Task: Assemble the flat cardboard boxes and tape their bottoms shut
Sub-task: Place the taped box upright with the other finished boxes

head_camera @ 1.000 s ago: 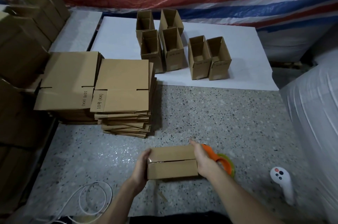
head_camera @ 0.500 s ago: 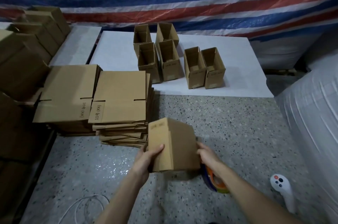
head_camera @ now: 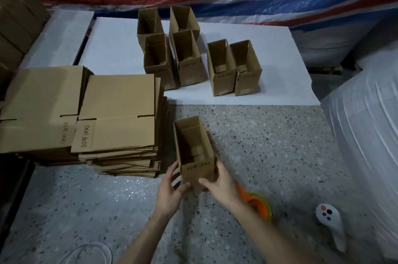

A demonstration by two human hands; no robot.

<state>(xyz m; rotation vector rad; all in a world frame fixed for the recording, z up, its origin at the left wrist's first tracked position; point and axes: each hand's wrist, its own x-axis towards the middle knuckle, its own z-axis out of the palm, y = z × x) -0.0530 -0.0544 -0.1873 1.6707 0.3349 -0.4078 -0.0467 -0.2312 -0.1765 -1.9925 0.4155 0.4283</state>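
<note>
Assembled box: upright over speckled floor, open end up, folded bottom flaps visible inside; floor contact can't be told. L hand grips near-left corner, fingers curled round it. R hand grips near-right side, thumb across printed front. Six finished boxes stand open-top on white sheet, side by side in pairs, only flaps seen inside. Flat box stacks just left of held box. Tape dispenser lies behind R wrist
</note>
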